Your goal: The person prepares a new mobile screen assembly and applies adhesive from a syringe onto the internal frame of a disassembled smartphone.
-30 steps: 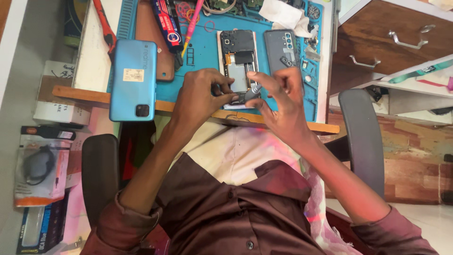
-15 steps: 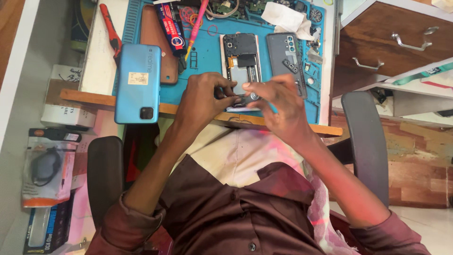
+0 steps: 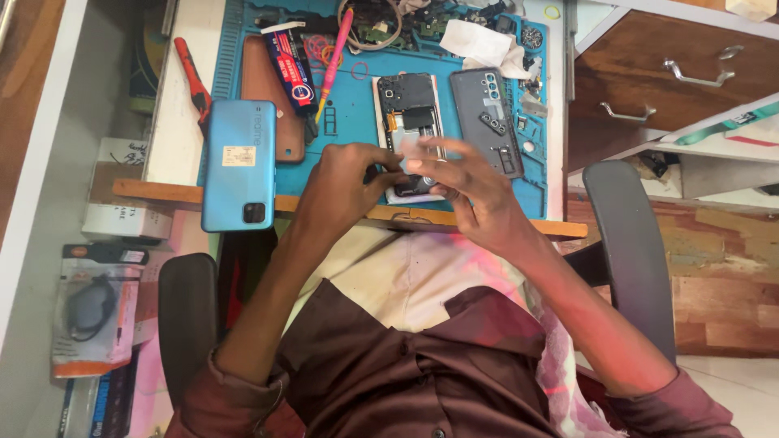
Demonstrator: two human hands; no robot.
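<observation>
So I'm looking down at a blue rubber work mat (image 3: pixel 357 97) on a white bench with a wooden front edge (image 3: pixel 154 192). Brown wooden drawers with metal handles (image 3: pixel 649 73) sit off to one side, and a dark office chair armrest (image 3: pixel 629 243) is below them. Boxes are stacked on the floor at the other side.

The mat's top trays (image 3: pixel 422 20) hold small loose parts and wire; can't make out more. A light blue phone back cover (image 3: pixel 238 166) lies near the mat's edge, just beside a brown case (image 3: pixel 264 89).

The opened black smartphone with its back off (image 3: pixel 408 122) lies mid-mat, circuit boards showing, a grey back panel (image 3: pixel 487 122) right beside it. My left hand (image 3: pixel 345 186) and right hand (image 3: pixel 471 195) are together over its lower end, fingertips pinching something small and dark; can't tell what it is.
</observation>
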